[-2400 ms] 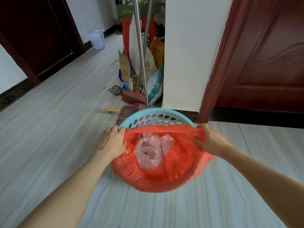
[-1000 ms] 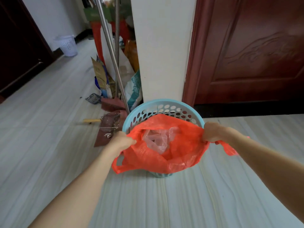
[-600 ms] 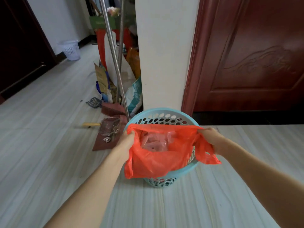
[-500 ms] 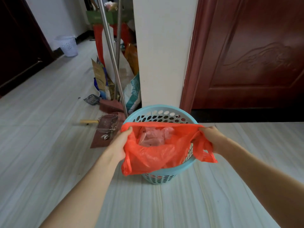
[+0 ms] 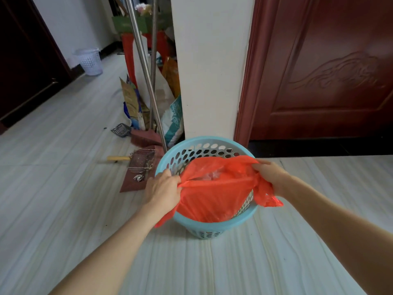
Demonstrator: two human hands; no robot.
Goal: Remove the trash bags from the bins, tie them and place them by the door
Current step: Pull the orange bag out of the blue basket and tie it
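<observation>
A light blue perforated bin (image 5: pixel 191 151) stands on the pale floor in front of a white pillar. A red plastic trash bag (image 5: pixel 212 196) sits inside it, its rim pulled off the bin's edge and drawn almost flat. My left hand (image 5: pixel 163 188) grips the bag's left side. My right hand (image 5: pixel 270 174) grips its right side, with a loose handle hanging below my wrist. Pale crumpled plastic shows through the narrow opening of the bag.
A dark red wooden door (image 5: pixel 331 77) stands at the right behind the bin. Two metal poles (image 5: pixel 146 77), a broom head, printed sacks and a wire rack (image 5: pixel 141 161) clutter the floor left of the pillar. A white bin (image 5: pixel 89 61) stands far left by another dark door.
The bag's rim has come off the bin's edge. My hands have drawn its two sides taut, so the wide mouth has narrowed to a slit, and the bag hangs inside the bin.
</observation>
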